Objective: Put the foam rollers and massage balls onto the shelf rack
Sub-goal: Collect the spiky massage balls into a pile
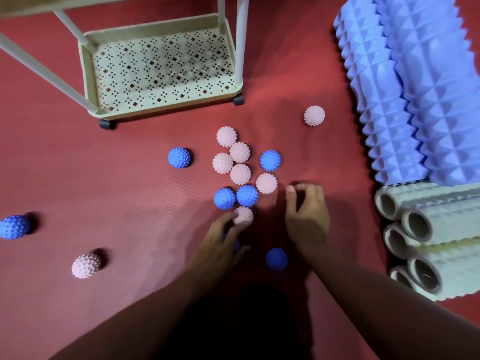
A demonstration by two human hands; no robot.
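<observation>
So far nothing sits on the rack (161, 22): its bottom tray, at the mat's (104, 183) far edge, shows only its perforated floor, and what can be seen of the tier above looks bare too. Every ball and roller in view lies on the mat.

The left hand (218, 245) reaches into the near end of the ball cluster with fingers spread, fingertips touching a pink ball (244, 215); a blue ball (235, 244) sits partly hidden under the palm. Whether either is actually gripped, I cannot tell. The right hand (307, 216) hovers just right of the cluster, fingers curled loosely and half open, with nothing visibly in it.

Most balls bunch together at the mat's middle: five pink and three blue, several touching. Strays lie apart: one blue to the cluster's left (179, 157), one pink (314, 115) towards the far right, one blue (276, 259) between the forearms, and a blue (14, 226) and a pink (85, 265) near the left edge.

Along the right edge, the purple rollers (405, 87) lie side by side, and the pale rollers (428, 237) are stacked with their hollow ends facing in.

By my judgement the task is at its very start, with the first balls about to be gathered and all the rollers left to move.
</observation>
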